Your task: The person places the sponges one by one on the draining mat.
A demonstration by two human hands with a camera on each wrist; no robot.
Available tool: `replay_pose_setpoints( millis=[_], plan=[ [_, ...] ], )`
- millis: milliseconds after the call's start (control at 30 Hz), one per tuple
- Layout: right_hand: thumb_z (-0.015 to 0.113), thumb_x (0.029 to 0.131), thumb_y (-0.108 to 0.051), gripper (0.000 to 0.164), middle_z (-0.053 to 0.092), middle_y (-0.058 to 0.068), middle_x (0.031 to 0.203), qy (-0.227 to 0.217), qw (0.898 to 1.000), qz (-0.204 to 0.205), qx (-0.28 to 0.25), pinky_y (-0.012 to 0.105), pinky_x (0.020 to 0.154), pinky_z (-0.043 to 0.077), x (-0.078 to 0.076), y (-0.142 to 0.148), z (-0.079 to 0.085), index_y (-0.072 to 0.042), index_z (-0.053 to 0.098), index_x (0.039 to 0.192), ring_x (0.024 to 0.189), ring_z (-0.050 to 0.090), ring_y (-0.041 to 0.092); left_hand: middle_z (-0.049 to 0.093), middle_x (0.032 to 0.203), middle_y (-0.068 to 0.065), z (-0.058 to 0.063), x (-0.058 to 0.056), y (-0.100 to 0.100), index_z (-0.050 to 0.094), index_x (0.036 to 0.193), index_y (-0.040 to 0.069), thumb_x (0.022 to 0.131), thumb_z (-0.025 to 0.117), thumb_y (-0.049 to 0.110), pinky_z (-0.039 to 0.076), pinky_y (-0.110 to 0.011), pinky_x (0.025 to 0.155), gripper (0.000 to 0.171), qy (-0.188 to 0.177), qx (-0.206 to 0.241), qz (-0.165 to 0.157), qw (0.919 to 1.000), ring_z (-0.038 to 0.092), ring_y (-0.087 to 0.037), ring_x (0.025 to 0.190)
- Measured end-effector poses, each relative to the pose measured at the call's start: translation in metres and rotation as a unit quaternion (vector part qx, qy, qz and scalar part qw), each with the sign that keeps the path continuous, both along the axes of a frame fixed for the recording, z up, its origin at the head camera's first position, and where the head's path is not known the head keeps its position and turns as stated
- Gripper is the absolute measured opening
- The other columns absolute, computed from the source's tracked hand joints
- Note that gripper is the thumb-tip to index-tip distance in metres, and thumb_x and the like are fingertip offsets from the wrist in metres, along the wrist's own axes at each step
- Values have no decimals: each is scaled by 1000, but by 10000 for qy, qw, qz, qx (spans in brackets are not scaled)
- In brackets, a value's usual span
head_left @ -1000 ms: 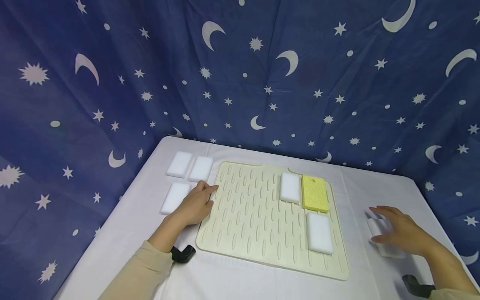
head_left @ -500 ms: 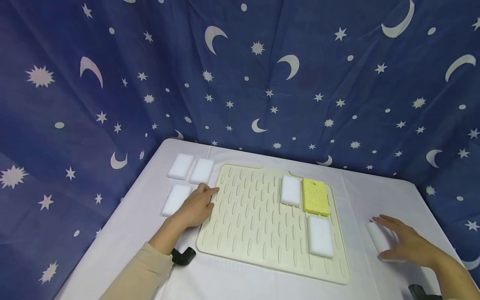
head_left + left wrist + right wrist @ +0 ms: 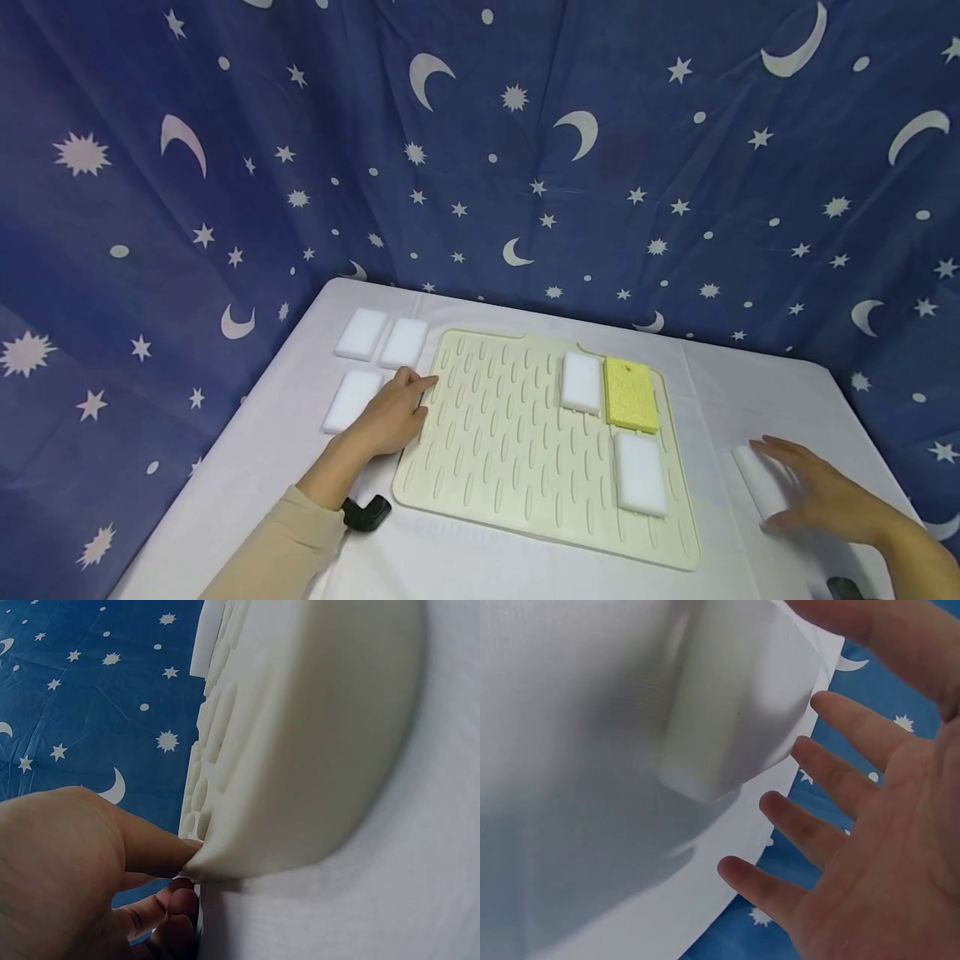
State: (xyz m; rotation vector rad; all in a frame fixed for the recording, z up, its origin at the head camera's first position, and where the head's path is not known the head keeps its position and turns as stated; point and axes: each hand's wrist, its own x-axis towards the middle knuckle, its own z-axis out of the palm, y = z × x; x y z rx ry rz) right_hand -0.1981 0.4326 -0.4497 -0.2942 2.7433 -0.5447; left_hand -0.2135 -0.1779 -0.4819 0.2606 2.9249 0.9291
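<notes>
Lower right of the head view, my right hand [image 3: 828,496] hangs spread, fingers straight, partly covering the white block [image 3: 757,479] on the tabletop [image 3: 450,554], and I can't tell whether any fingertip touches it; I'd line up thumb and fingers on opposite sides before squeezing gently. Left of centre, my left hand [image 3: 390,412] meets the edge of the cream mat [image 3: 502,467], pinching or merely resting, I can't tell, so light pressure there seems wise.
</notes>
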Motion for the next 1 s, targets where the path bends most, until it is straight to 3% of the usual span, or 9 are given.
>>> replay_pose_setpoints(
  millis=[200,333,733,1000],
  plan=[
    [93,63,-23,116,17,37,160,-241,9986,-76,-460,86,99,22,3,2,-2,-2,30,159,139,20,66,52,126,-14,1,-1,-1,51,151,3,100,60,9,47,-44,96,52,28,8,-27,10000,54,-23,104],
    [93,60,-18,117,18,37,160,-141,9978,-43,-644,86,101,21,3,2,-5,0,31,158,139,20,65,52,126,-14,1,-1,-1,51,152,3,100,59,10,47,-43,95,52,1,19,-29,10000,54,-23,104],
    [94,61,-20,115,21,38,156,55,9966,-35,-817,86,104,15,7,2,-7,0,32,157,138,21,64,52,125,-13,0,-1,0,51,152,3,101,59,10,46,-42,94,52,-28,7,-6,10000,53,-23,102],
    [96,60,-25,117,24,37,155,219,9978,-48,-625,84,104,19,8,0,-7,1,34,156,137,23,63,52,127,-13,0,0,1,51,152,4,100,60,10,47,-43,96,52,-40,12,-21,10000,54,-23,103]
  ],
)
